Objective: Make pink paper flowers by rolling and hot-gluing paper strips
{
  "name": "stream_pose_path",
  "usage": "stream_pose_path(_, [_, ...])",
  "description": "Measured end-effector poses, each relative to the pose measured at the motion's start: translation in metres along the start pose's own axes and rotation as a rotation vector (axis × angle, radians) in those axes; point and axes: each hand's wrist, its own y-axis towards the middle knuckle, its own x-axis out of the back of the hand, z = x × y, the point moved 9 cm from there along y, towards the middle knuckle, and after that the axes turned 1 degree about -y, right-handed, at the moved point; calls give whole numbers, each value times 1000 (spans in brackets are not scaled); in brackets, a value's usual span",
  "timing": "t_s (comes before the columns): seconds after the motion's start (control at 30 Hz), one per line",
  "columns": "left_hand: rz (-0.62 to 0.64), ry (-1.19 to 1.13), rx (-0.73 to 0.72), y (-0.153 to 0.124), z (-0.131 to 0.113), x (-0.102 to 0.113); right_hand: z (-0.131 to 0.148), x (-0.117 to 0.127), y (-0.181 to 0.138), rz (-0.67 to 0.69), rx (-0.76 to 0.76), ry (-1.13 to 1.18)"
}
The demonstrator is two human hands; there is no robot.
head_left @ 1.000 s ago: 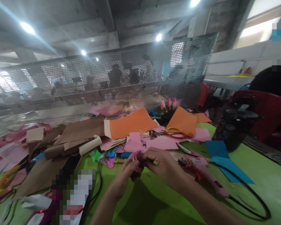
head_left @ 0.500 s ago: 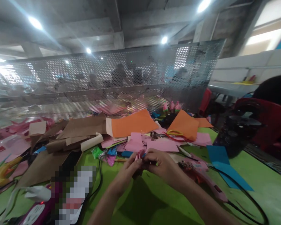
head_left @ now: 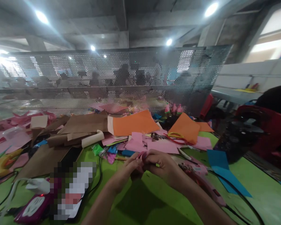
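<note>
A small pink piece [head_left: 142, 155] sits at the centre of the work, held up off the green counter [head_left: 267, 181], its layers curled and its lower part too shaded to make out. Taking it as the middle of the clock, the left hand [head_left: 130, 168] comes in from 7 o'clock, thumb and fingers closed around its near side; the right hand [head_left: 159, 162] comes from 4, its grip a pinch with fingertips gathered on the right edge. The step in hand looks like fine pressing or shaping between the fingers, and the next move seems to call for a steady left hold while the right fingertips make small adjustments. At 11 o'clock, just beyond the hands, lies pink paper [head_left: 135, 142]; past it, at 12, an orange sheet [head_left: 135, 123]. Red and yellow loops [head_left: 176, 137] rest at 2, a blue sheet [head_left: 219, 161] at 3, and a pink corded tool [head_left: 215, 193] at 4. Toward 8 are a blurred-out flat item [head_left: 78, 187] and, farther off, a purple power strip [head_left: 34, 207]; brown paper [head_left: 86, 123] spreads at 10. A perforated screen [head_left: 107, 72] stands behind, at 12.
</note>
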Motion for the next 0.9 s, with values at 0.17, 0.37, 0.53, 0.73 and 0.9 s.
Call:
stream_pose_path(0.17, [-33, 24, 41, 0, 5, 4, 4, 0, 1, 9, -5, -31])
stream_pose_path(0.37, [16, 41, -19, -1, -1, -1, 5, -1, 1, -4, -1, -77])
stream_pose_path(0.53, [53, 43, -17, 0, -2, -3, 8, 1, 0, -29, 18, -144])
stream_pose_path(0.73, [60, 30, -11, 0, -1, -3, 6, 1, 1, -7, 1, -139])
stream_pose_path(0.9, [63, 38, -12, -1, -2, -4, 3, -2, 1, 19, -11, -31])
